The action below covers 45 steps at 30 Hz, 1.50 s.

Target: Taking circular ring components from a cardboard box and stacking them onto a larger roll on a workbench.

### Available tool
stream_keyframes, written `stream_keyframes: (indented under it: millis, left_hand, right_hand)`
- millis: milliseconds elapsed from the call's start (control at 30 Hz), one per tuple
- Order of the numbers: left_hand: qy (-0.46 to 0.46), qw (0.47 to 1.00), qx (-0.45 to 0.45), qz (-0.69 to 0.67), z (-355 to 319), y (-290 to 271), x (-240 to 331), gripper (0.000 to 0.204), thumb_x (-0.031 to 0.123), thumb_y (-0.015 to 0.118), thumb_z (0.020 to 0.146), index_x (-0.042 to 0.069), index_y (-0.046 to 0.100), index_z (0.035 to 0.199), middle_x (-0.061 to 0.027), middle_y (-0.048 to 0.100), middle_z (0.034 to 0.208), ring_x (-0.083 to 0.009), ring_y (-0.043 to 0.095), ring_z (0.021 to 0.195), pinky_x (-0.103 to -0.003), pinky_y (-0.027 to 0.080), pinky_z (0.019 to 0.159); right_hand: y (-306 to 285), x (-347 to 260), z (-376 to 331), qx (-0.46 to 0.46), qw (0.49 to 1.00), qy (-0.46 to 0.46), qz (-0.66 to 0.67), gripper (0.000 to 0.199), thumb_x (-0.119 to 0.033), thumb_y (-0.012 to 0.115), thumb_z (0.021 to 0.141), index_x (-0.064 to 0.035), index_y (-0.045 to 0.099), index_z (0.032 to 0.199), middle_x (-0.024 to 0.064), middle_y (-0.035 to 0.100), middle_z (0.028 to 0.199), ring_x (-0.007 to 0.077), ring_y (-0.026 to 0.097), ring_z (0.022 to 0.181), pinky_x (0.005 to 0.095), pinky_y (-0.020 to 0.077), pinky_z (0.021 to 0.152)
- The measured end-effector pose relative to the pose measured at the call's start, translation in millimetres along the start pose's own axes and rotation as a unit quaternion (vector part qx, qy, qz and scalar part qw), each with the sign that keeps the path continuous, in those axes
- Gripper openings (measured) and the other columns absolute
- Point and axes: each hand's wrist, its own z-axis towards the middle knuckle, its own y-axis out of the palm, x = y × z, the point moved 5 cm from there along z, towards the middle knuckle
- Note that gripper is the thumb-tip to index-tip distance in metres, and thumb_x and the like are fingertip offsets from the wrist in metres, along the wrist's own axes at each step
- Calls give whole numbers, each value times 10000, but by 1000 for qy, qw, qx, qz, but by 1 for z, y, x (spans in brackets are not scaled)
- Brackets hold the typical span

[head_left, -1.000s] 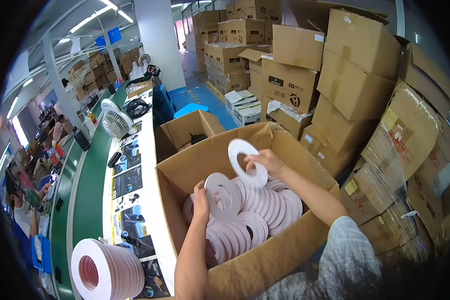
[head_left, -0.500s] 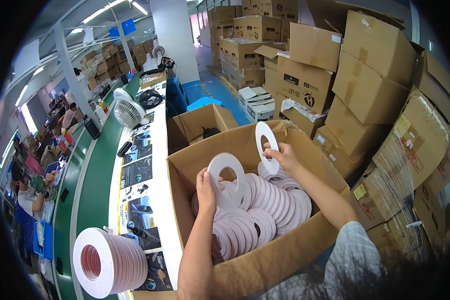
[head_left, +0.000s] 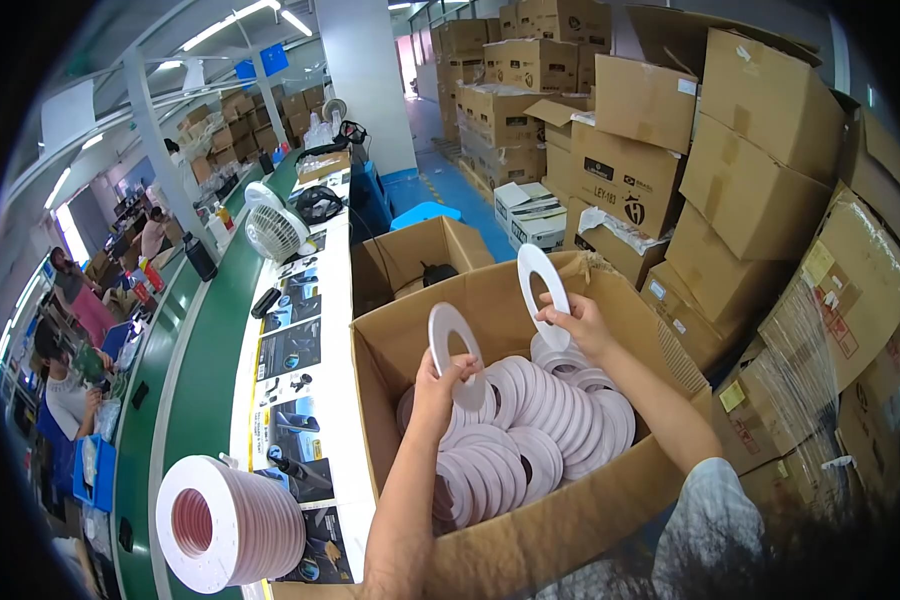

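Note:
My left hand (head_left: 437, 392) grips a flat white ring (head_left: 468, 392) by its edge, fingers closed on it and the ring tilted nearly edge-on. My right hand (head_left: 578, 326) pinches another white ring (head_left: 524, 283), which stands upright over the far side of an open cardboard box (head_left: 570, 512). Both rings are apart from each other. Below my hands, rows of overlapping white rings (head_left: 555, 425) lie inside the box. To the left, a thick stack of rings (head_left: 260, 520) lies on its side on the table, pinkish within its hole.
A white table (head_left: 242, 440) with printed sheets runs along the box's left, beside a green conveyor (head_left: 205, 370). A white fan (head_left: 275, 233) and black bottle (head_left: 199, 257) stand farther off. Stacked cartons (head_left: 740, 190) rise at right; co-workers (head_left: 65, 385) sit at far left.
The ring in my left hand has turned from facing me to a narrower, tilted view. My right hand still holds its ring. The whole view has shifted slightly, moving the scene rightward.

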Motion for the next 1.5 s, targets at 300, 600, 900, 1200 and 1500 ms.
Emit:
stream_keyframes:
  millis: [300,600,900,1200,1500]
  left_hand:
    - [-51,997,36,41,0,-9,-12,375,291,517,943,-33,543,1130,-126,644,907,-210,637,838,-340,499,785]
    - [-75,997,-7,-9,6,-15,-13,471,353,517,938,-24,464,1214,-134,625,931,-229,618,879,-360,501,811]
    - [-37,996,10,-85,3,-5,1,308,196,474,930,-26,517,1138,-167,633,931,-239,621,834,-372,514,764]
    - [-112,989,29,-88,8,-21,-16,334,278,543,896,-26,594,1025,-106,620,788,-196,611,720,-306,487,659]
    - [-56,993,49,96,2,-20,-9,327,233,517,928,-62,577,1054,-116,646,797,-190,633,745,-304,491,693]
  right_hand:
    - [-8,18,0,46,988,127,-69,281,-155,629,854,33,600,1060,118,675,890,149,642,788,275,508,701]
    - [-11,20,1,51,995,79,-16,319,-169,605,865,54,580,1093,128,678,865,151,645,777,289,508,697]
    - [-18,13,1,69,996,20,-43,324,-228,560,900,57,620,1040,128,686,836,151,641,752,287,509,683]
    - [-12,10,2,35,998,52,-27,354,-254,539,912,69,622,1032,128,693,853,157,646,771,284,502,730]
    - [-14,3,2,50,998,47,-13,366,-258,543,905,79,624,1027,143,693,871,176,651,816,300,501,756]
